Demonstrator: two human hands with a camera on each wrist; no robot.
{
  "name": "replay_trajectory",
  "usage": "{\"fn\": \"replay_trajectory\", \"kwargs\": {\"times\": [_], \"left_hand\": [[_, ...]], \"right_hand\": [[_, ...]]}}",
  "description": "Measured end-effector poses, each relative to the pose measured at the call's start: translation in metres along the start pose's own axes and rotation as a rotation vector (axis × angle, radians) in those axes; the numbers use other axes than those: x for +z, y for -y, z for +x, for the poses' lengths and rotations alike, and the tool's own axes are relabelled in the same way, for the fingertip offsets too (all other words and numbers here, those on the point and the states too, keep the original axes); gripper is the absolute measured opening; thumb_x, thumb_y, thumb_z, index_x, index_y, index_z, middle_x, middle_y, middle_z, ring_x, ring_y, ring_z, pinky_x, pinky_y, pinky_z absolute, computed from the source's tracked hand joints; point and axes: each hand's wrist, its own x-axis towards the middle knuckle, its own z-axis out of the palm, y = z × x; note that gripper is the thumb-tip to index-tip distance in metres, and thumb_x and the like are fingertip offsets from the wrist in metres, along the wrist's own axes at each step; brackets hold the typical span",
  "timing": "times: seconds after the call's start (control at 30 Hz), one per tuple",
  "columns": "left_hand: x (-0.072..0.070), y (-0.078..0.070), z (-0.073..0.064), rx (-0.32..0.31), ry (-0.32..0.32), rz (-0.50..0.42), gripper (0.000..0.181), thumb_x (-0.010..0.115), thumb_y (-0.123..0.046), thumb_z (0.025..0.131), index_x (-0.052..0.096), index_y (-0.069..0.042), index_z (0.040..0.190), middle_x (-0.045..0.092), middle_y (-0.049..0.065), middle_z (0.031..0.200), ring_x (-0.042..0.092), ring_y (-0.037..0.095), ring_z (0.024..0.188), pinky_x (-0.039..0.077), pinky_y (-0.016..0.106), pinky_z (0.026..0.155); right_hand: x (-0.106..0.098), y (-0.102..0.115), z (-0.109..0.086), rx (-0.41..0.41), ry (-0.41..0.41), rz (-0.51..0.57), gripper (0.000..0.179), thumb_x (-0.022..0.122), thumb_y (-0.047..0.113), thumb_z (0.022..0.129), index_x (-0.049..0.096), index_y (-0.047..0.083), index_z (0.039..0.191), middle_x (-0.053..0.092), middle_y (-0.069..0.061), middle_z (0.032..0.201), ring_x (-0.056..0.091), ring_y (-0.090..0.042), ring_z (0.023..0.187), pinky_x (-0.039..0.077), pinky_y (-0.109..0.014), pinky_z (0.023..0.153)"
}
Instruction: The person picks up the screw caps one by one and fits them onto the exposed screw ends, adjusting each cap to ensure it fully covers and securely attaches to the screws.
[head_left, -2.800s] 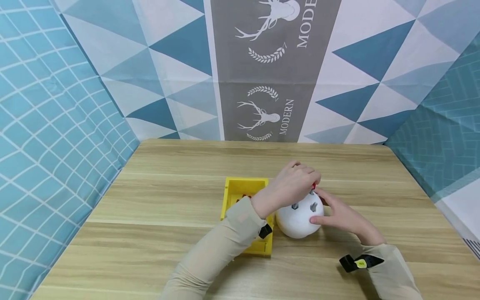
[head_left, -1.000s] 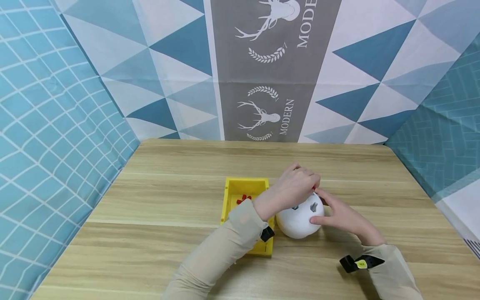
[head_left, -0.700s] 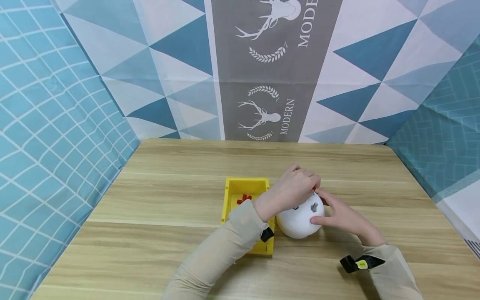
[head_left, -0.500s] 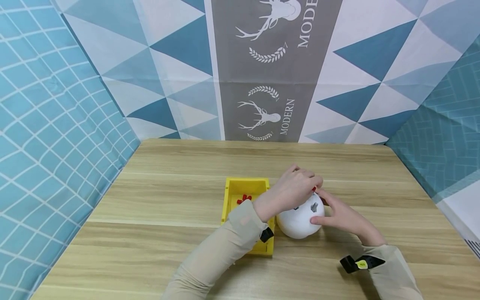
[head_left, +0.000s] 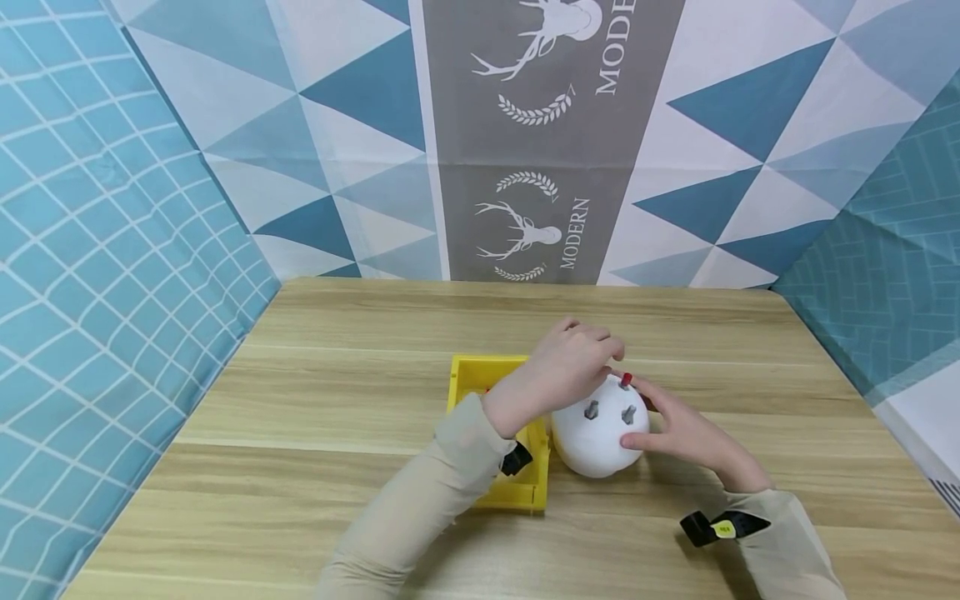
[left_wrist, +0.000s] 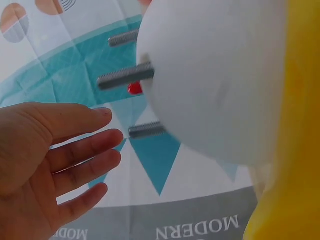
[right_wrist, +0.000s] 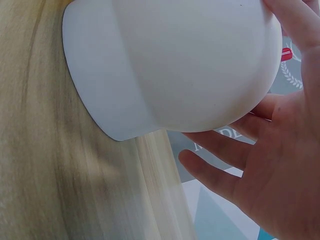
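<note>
A white dome-shaped block (head_left: 592,446) with several grey threaded metal studs (head_left: 628,414) stands on the table right of centre. One stud at its far side carries a small red cap (head_left: 626,379). My right hand (head_left: 678,425) holds the dome from the right, thumb on the near side and some fingers behind it. Over the dome's left side hovers my left hand (head_left: 566,367). In the left wrist view, its thumb and fingers are apart from the bare studs (left_wrist: 125,77), with nothing between them.
A yellow tray (head_left: 487,361) lies just left of the dome, partly hidden under the left forearm. Only a trace of red shows inside it. Wood-grain table surface (head_left: 337,375) surrounds both, and patterned cloth (head_left: 517,150) hangs behind.
My left hand has let go of the red cap, which stays on its stud, and has moved left and slightly up. More studs show now. The right hand and the dome have not moved.
</note>
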Motion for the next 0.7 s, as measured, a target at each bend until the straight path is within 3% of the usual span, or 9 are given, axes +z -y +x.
{"fn": "replay_trajectory", "kwargs": {"times": [0.23,0.53,0.7], "left_hand": [[-0.006,0.013,-0.012,-0.038,-0.008,-0.008,0.016,0.062,-0.023,0.085,0.064,-0.021,0.101,0.065,-0.008,0.097,0.060,0.010,0.093,0.041,0.031,0.087],[-0.010,0.034,-0.027,-0.069,-0.060,-0.031,0.011,0.065,-0.018,0.082,0.066,-0.018,0.093,0.066,-0.008,0.091,0.062,0.012,0.084,0.040,0.028,0.073],[-0.009,0.041,-0.032,-0.091,-0.047,-0.070,0.007,0.062,-0.014,0.083,0.066,-0.017,0.089,0.066,-0.008,0.087,0.061,0.011,0.080,0.039,0.029,0.072]], "right_hand": [[0.000,0.001,0.001,-0.007,0.000,0.010,0.075,0.072,0.032,0.076,0.032,0.018,0.138,0.042,-0.010,0.135,0.044,-0.036,0.118,0.040,-0.057,0.088],[0.001,0.000,0.001,-0.028,-0.018,0.002,0.076,0.072,0.031,0.075,0.033,0.017,0.138,0.043,-0.011,0.134,0.045,-0.035,0.116,0.038,-0.059,0.089],[0.001,0.001,0.000,-0.026,-0.019,-0.005,0.076,0.072,0.032,0.075,0.034,0.018,0.138,0.042,-0.011,0.135,0.045,-0.036,0.116,0.039,-0.059,0.088]]}}
